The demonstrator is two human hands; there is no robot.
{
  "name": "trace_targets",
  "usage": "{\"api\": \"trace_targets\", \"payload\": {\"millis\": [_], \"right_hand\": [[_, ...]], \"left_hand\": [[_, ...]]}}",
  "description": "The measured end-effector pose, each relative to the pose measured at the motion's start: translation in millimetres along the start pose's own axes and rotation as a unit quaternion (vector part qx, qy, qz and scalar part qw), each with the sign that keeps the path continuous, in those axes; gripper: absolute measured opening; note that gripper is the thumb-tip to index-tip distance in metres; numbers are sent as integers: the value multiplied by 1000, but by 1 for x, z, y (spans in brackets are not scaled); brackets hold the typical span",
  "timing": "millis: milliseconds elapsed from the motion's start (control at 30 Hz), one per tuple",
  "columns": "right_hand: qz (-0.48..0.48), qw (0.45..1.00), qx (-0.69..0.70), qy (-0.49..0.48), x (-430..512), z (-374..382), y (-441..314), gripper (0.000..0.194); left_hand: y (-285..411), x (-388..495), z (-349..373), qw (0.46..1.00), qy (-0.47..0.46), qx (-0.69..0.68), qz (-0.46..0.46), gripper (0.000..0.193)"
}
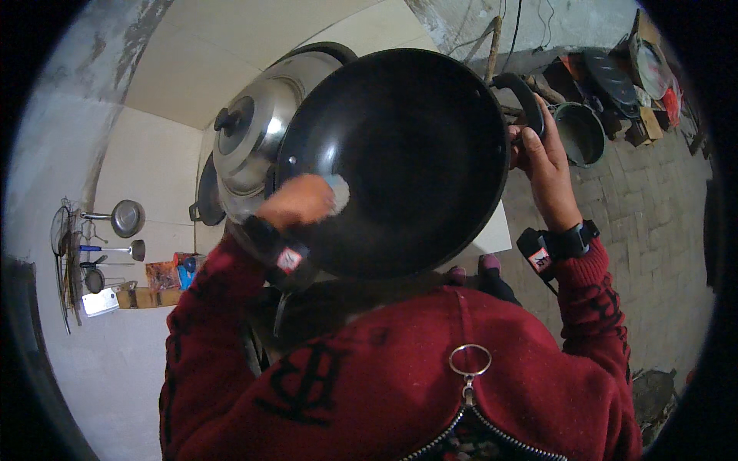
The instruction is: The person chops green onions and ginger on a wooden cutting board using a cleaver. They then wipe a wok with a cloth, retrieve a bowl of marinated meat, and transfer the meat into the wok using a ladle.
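A large black wok (pixel 403 155) is held up before me, its dark inside facing the camera. My right hand (pixel 545 152) grips the wok's black loop handle (pixel 523 101) at the upper right. My left hand (pixel 302 199), slightly blurred, is at the wok's left inner wall, closed on a pale cloth or pad (pixel 339 195) that lies against the surface. A shiny rivet (pixel 292 160) shows above this hand. Behind the wok's left side is a steel pot lid with a black knob (pixel 253 127).
Ladles, a small pan (pixel 128 218), strainers and a cleaver (pixel 101 302) hang on the left wall. A black pan (pixel 211 193) leans near the tiles. At the right, a green bucket (pixel 579 135) and piled items stand on the brick floor (pixel 622 213).
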State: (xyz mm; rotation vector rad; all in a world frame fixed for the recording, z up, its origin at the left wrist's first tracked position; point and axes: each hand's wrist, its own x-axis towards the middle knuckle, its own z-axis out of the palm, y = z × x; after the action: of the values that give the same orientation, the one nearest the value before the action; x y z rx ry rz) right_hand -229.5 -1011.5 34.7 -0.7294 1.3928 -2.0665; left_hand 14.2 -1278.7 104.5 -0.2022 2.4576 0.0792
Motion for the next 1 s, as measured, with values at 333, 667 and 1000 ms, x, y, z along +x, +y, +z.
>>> {"api": "trace_targets", "payload": {"millis": [333, 667, 1000], "right_hand": [[22, 1000, -12, -5, -3, 0, -4, 54], [-8, 1000, 0, 3, 0, -1, 2, 54], [22, 1000, 11, 11, 0, 0, 4, 54]], "left_hand": [[62, 20, -25, 874, 8, -485, 22, 17], [-31, 78, -2, 956, 222, -188, -47, 58], [82, 104, -12, 968, 70, -203, 133, 53]]}}
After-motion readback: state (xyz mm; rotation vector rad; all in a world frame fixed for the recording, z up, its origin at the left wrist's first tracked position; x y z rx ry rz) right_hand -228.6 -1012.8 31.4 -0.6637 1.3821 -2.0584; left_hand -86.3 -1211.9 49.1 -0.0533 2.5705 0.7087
